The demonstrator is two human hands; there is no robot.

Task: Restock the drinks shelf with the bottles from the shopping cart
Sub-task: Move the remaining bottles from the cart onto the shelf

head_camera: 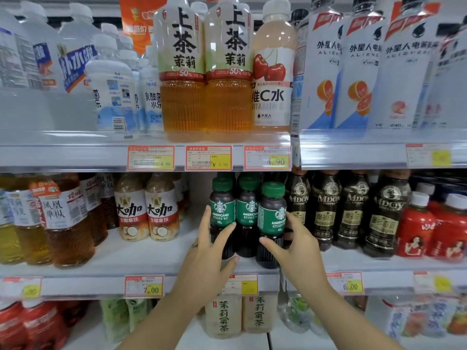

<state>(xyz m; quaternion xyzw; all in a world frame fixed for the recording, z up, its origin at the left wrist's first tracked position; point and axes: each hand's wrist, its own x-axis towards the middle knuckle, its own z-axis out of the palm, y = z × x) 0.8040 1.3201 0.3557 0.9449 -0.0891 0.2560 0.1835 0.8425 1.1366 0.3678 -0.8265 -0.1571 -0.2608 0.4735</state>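
Left Americano bottle [222, 210]: lower body hidden behind the fingers of the left hand [212, 246].
Right Americano bottle [272, 218]: base and right flank partly covered by the right hand [295, 243], whose far fingertips are out of sight.
Rear green-capped bottles [249, 179]: only the caps show above the front row.
Middle price tag [243, 284]: left part behind the left wrist; print unreadable.
Far-left price tag [21, 287]: blurred, figures illegible.
Top-shelf bottles [361, 59]: several caps cut by the upper edge.
Bottom-shelf tea bottles [222, 317]: tops hidden behind the shelf rail [75, 286].
Corner bottles [417, 322]: too blurred to read.
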